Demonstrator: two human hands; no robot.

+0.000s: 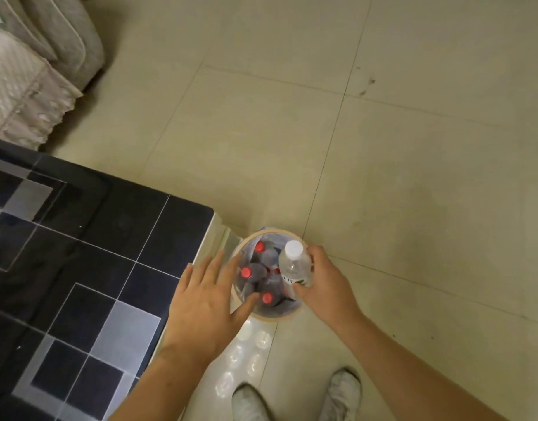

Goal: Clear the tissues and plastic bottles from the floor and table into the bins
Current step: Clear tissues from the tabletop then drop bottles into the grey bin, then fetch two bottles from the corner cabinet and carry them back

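The right hand [325, 281] grips a clear plastic water bottle [295, 265] with a white cap, fingers and thumb curled round its labelled body, and holds it upright over the right side of a round bin [287, 316]. The bin stands on the tiled floor [383, 147], just beside the corner of a low table [79, 253] whose top is patterned in black and grey squares with thin white lines. A translucent liner sits inside the bin, and in it lie several bottles with red caps [246, 272], packed close together and pointing up toward the camera. The left hand [207, 302] hovers flat over the left edge of the bin, fingers straight and spread, holding nothing; its fingertips reach over the rim while the wrist lies above the table's pale edge. Whether it touches the rim cannot be told. Below, at the bottom of the view, two pale shoes [343, 393] stand on the floor, apart from each other. At the upper left, a light upholstered sofa [49, 41] with a lace-like cover stands well apart from the bin.
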